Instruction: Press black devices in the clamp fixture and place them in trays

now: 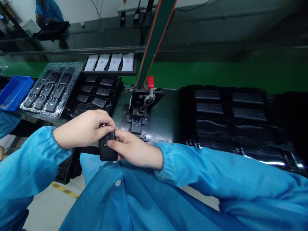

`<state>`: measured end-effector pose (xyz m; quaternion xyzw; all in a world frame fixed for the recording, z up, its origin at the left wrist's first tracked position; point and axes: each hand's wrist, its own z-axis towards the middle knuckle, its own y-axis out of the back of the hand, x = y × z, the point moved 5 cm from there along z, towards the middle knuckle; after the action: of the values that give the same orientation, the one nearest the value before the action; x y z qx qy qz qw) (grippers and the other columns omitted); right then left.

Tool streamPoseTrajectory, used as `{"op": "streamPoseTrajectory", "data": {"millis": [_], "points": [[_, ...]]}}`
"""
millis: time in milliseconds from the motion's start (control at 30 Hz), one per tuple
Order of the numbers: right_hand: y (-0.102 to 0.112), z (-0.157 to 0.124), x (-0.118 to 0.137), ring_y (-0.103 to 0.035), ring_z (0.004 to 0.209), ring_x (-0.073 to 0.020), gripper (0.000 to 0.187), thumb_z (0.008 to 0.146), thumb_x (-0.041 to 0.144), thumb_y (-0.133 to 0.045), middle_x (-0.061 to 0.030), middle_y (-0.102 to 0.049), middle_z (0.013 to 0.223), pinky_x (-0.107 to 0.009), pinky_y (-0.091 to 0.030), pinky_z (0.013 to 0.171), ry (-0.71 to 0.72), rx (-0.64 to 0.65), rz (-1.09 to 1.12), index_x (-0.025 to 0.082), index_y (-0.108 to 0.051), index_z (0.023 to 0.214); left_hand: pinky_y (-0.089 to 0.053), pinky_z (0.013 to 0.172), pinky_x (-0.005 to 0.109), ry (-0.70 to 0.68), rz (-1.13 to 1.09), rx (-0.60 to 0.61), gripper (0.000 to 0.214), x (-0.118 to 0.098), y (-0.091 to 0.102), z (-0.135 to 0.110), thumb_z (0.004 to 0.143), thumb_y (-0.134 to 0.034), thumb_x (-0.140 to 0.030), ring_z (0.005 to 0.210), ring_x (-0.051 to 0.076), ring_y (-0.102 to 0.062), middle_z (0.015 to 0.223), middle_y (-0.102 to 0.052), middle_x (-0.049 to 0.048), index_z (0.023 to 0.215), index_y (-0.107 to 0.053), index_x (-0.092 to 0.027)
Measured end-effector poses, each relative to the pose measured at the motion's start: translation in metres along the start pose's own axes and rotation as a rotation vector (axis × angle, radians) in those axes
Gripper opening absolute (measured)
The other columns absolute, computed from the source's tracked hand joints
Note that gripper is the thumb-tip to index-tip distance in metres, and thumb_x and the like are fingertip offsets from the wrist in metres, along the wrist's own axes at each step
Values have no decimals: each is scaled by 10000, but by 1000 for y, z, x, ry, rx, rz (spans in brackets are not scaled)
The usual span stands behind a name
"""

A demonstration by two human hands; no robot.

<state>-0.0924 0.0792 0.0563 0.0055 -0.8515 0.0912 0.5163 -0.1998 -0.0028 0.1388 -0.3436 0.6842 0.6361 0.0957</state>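
While left hand [83, 128] pinches top and right hand [134, 149] clasps side of black device [108, 154] near counter [166, 115], device seems light, stiff, slightly slippery; long edges offer surest grip.

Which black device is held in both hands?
The device pinched at its top by the left hand and gripped along its side by the right hand; another sits at the red-handled clamp, others lie in trays.

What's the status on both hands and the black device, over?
Left hand at top end of black device. Right hand gripping its side. Second black device in red-handled clamp fixture ahead.
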Motion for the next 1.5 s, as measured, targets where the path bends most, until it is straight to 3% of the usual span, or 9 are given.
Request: {"op": "streamPoseTrajectory", "data": {"millis": [667,900,1167,1500], "points": [[16,3,-3,-528,483,-86,169,1044,171,-590,100,-506,561,-187,-410,453,58,-43,7,199,-542,884,-531,807,297,30,39,46,155,-4,1,22,962,-651,-293,884,179,-701,948,-760,-1,945,-795,-240],[21,4,-6,-506,465,-88,221,1052,199,-606,101,-504,511,-180,-393,445,55,-49,-17,208,-528,845,-564,872,324,-82,164,28,234,-7,-3,23,1022,-572,-279,968,201,-708,1052,-760,39,1015,-801,-227],[30,9,-20,-539,466,-96,184,1049,254,-633,90,-543,523,-181,-419,444,81,-68,16,202,-561,888,-575,851,362,-118,265,43,267,-7,-14,34,1033,-554,-311,945,231,-710,1052,-763,63,1008,-805,-225],[37,3,-21,-533,464,-90,186,1050,230,-632,97,-523,522,-168,-409,435,55,-88,50,203,-544,888,-561,803,323,-74,175,62,195,-9,-13,50,951,-617,-246,874,203,-724,990,-787,21,944,-812,-233]]}}
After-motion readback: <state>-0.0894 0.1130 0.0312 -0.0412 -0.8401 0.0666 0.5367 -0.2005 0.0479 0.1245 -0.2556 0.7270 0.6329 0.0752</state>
